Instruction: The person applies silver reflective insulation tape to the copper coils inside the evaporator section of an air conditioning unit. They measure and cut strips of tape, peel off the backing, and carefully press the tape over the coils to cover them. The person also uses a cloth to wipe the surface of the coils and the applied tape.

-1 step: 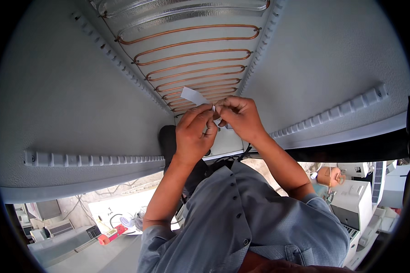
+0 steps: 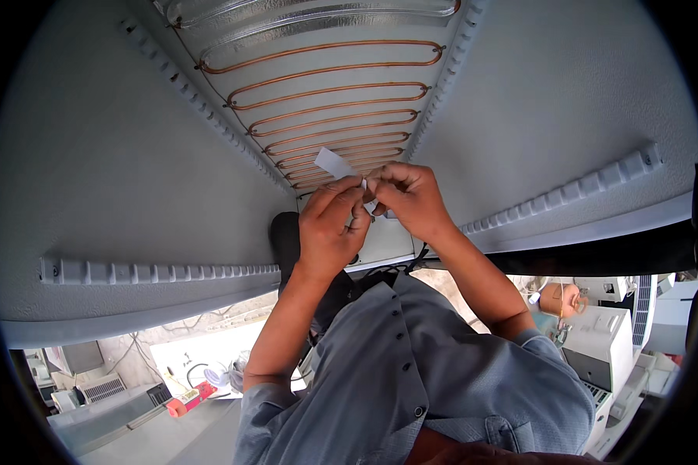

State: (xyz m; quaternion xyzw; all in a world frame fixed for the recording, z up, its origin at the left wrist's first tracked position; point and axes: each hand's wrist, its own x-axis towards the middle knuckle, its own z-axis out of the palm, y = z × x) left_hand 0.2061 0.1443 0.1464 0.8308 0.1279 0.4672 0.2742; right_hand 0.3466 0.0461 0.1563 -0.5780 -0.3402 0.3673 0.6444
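Both hands meet in front of me inside a white cabinet. A thin white strip (image 2: pixel 333 162), perhaps paper or tape, sticks up between them and leans to the left. My left hand (image 2: pixel 331 221) pinches it with thumb and bent fingers. Close beside it, my right hand (image 2: pixel 411 200) is also closed on the strip near its lower part. A small pale end pokes out under the fingertips; the fingers cover the rest. Beyond the hands, copper tubing (image 2: pixel 326 49) runs in flat loops along the back wall. Silver foil (image 2: pixel 326 25) covers the upper loops.
Ribbed white rails (image 2: pixel 163 273) line the left wall (image 2: pixel 132 170) and right wall (image 2: pixel 566 101). Behind the cabinet edge stand an orange-brown gas cylinder (image 2: pixel 554 300) and a white boxy appliance (image 2: pixel 609 333). A red and orange object (image 2: pixel 190 399) lies at lower left, with cables near it.
The strip's upper end has shifted slightly to the right. Both hands stay nearly where they were, still closed on it.
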